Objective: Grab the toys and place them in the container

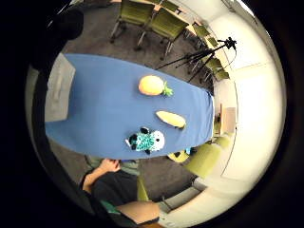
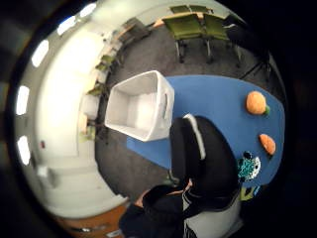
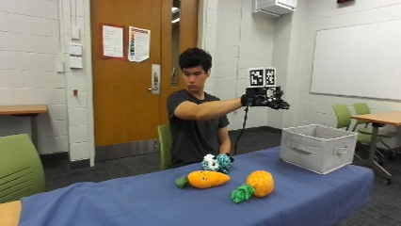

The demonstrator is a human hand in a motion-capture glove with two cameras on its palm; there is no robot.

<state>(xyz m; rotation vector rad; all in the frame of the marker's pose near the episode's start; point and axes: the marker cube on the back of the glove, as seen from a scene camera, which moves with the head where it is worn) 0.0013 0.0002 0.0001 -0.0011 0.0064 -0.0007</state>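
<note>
Pineapple toy (image 3: 259, 183) & carrot toy (image 3: 204, 179) up front on blue cloth (image 3: 125, 202) — gloved right hand (image 3: 262, 99) raised, fingers relaxed, holding nothing.

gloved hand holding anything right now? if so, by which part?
Nothing held. The gloved right hand is raised in the air; the three toys lie on the blue table.

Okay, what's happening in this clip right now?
A person sits behind a blue table with the gloved right hand raised in the air, holding nothing, above and a little short of the grey fabric container. Three plush toys lie on the cloth: a carrot, a pineapple and a black, white and teal animal. The container looks empty in the thumb side palm view, so no toy is in yet.
</note>
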